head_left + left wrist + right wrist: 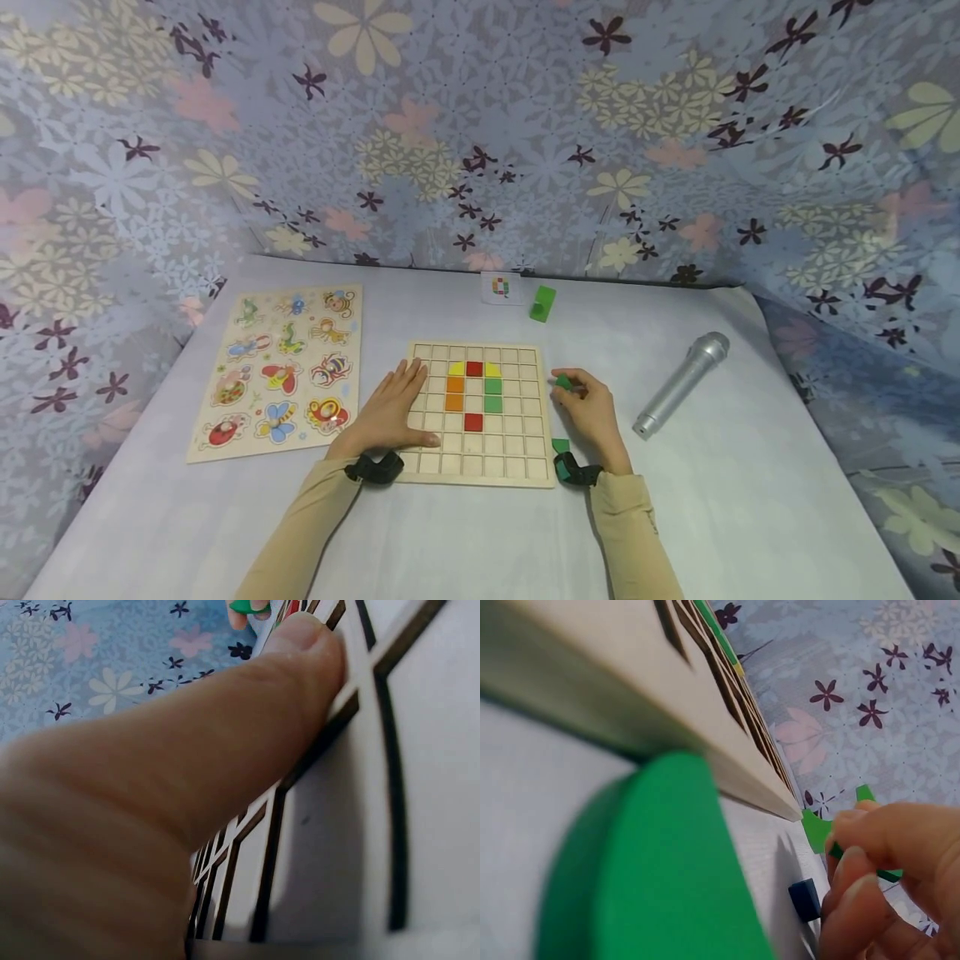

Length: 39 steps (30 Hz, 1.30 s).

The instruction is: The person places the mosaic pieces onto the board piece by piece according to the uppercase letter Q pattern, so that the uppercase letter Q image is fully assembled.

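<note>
A wooden grid board [517, 467] lies in the middle of the table. My left hand [387, 415] rests on its left side with fingers spread, and the thumb [292, 667] lies across the grid lines. Beyond the board's right edge, my right hand [592, 410] pinches a small green tile [564, 382] between thumb and fingertips. Set in the grid are a red tile [474, 368] between two yellow rounded tiles [492, 368], orange tiles [455, 393], green tiles [492, 395] and a lower red tile [473, 422]. Near my right wrist lies another green piece [560, 445].
An insect picture board [225, 375] lies left. A pattern card [501, 287] and a light green block [543, 303] are at the back. A silver microphone [681, 383] lies on the right. In the right wrist view a small dark block [805, 900] stands near the fingers.
</note>
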Each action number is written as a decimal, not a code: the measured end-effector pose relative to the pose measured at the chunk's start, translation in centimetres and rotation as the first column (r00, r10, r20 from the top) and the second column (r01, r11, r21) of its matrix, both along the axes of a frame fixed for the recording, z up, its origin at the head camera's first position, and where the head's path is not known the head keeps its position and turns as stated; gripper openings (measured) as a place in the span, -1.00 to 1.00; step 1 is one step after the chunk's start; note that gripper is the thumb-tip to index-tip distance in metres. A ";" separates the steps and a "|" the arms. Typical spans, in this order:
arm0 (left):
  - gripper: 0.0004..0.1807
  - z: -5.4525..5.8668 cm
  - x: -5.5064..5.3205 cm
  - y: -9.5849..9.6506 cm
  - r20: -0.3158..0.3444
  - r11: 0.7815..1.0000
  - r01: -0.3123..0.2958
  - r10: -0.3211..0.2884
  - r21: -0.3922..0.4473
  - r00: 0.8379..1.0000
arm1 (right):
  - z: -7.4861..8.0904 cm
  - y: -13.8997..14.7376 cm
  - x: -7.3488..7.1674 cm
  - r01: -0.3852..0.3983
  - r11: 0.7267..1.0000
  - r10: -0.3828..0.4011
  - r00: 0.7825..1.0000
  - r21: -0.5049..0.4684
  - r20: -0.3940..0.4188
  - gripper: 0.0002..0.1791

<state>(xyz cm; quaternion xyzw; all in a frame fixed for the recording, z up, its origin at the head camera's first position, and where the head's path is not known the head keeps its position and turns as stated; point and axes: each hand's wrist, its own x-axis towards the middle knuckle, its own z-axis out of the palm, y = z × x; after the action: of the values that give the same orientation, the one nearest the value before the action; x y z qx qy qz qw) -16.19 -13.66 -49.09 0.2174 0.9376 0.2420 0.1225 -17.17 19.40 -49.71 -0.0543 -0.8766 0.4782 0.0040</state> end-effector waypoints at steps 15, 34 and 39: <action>0.27 0.1 -0.2 -0.1 -0.013 1.000 0.004 -0.004 0.001 1.000 | 2.7 -4.2 0.2 -0.261 0.944 0.278 0.959 -0.204 0.060 -0.62; 0.26 -0.1 -0.1 0.0 -0.002 1.000 0.002 -0.002 0.011 1.000 | 1.4 -10.1 1.5 -0.393 0.879 0.426 0.902 -0.270 0.074 -0.69; 0.26 -0.1 0.0 -0.1 0.002 1.000 -0.002 0.002 0.018 1.000 | 1.1 -10.3 1.5 -0.375 0.885 0.412 0.907 -0.277 0.090 -0.69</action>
<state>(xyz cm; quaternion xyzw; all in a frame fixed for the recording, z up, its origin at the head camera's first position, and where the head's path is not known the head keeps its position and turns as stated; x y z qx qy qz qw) -16.18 -13.78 -49.15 0.2171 0.9356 0.2508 0.1212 -15.70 9.14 -48.60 0.0901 -0.7988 0.5717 -0.1645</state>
